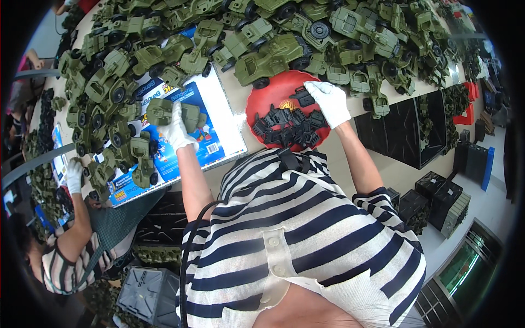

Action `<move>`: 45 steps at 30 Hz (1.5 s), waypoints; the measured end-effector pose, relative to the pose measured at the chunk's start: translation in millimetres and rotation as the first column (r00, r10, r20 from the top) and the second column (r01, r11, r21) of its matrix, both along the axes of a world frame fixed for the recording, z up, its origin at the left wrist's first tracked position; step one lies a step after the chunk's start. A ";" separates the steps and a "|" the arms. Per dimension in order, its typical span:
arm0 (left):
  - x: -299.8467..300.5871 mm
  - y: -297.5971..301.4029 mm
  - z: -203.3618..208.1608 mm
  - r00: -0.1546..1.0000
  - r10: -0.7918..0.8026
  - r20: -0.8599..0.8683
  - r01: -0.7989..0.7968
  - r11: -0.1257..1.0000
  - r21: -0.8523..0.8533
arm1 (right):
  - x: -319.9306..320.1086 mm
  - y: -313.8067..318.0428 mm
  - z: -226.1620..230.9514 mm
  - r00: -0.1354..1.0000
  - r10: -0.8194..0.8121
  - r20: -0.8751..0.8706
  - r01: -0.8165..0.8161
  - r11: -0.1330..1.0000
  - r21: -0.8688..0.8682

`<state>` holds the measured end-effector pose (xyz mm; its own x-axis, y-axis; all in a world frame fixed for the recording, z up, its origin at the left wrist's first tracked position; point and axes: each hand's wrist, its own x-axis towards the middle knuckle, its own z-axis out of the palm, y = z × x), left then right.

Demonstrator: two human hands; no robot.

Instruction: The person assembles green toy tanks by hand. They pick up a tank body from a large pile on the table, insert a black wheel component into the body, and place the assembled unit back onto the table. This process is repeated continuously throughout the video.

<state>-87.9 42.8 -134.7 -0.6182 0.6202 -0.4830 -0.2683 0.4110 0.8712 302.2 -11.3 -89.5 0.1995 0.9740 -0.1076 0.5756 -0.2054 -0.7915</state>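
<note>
Worktop [234, 87]: stretches ahead of you, with a heap of green toy vehicles [265, 63] across its far side
Blue printed sheet [203, 98]: lies flat on your left
Red bowl [268, 98]: sits at your edge of the worktop, holding loose black parts [290, 126]
Green vehicle [159, 112]: above the sheet, long axis roughly left to right; you cannot tell which end is the nose
Left hand [178, 128]: closed around that vehicle
Right hand [329, 104]: pinching a black piece [302, 97] over the bowl
Black piece: right of the vehicle, well apart, pointing leftward from your right fingertips, long axis roughly sideways
</note>
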 end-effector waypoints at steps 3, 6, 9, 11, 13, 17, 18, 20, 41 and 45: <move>-19.0 2.0 -3.8 0.976 -0.150 0.160 0.143 0.988 0.049 | -1.2 0.7 6.5 0.903 -0.230 -0.362 0.159 0.964 -0.215; -22.1 -16.8 -1.9 0.919 -0.371 0.134 0.356 0.926 0.123 | -11.3 -1.0 19.1 0.857 -0.207 -0.472 0.096 0.964 -0.249; -19.0 -45.7 15.9 0.847 -0.438 0.301 0.428 0.898 0.103 | -32.5 -1.2 27.6 0.814 -0.173 -0.555 0.015 0.960 -0.278; -10.7 -64.5 38.7 0.768 -0.556 0.318 0.505 0.831 0.235 | -51.6 0.0 29.0 0.757 -0.144 -0.637 0.015 0.979 -0.204; -3.0 -77.0 63.7 0.685 -0.688 0.238 0.621 0.723 0.303 | -68.8 6.3 32.9 0.895 0.031 -0.445 -0.032 0.999 0.007; 23.1 -82.9 107.6 0.502 -0.834 0.230 0.783 0.551 0.287 | -99.7 27.3 77.7 0.954 0.295 0.049 -0.298 0.930 0.215; 28.4 -82.9 106.2 0.456 -0.866 0.207 0.798 0.500 0.335 | -107.8 29.6 86.0 0.946 0.320 -0.041 -0.311 0.939 0.149; 36.8 -82.3 107.9 0.403 -0.893 0.201 0.807 0.450 0.383 | -116.2 34.3 95.7 0.896 0.434 -0.091 -0.420 0.897 0.139; 46.7 -72.3 138.4 0.270 -0.840 0.471 0.826 0.454 0.335 | -74.8 24.4 34.0 0.388 0.174 -0.905 -0.481 0.876 -0.038; 55.7 -72.1 153.8 0.346 -0.807 0.477 0.811 0.514 0.280 | -75.4 23.2 39.9 0.372 0.169 -0.913 -0.475 0.880 -0.031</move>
<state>-32.2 -29.3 19.1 0.5165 0.6775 -0.5236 -0.1703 0.6806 0.7126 226.8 11.9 -49.6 -0.4738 0.8426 -0.2558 -0.3199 -0.4354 -0.8415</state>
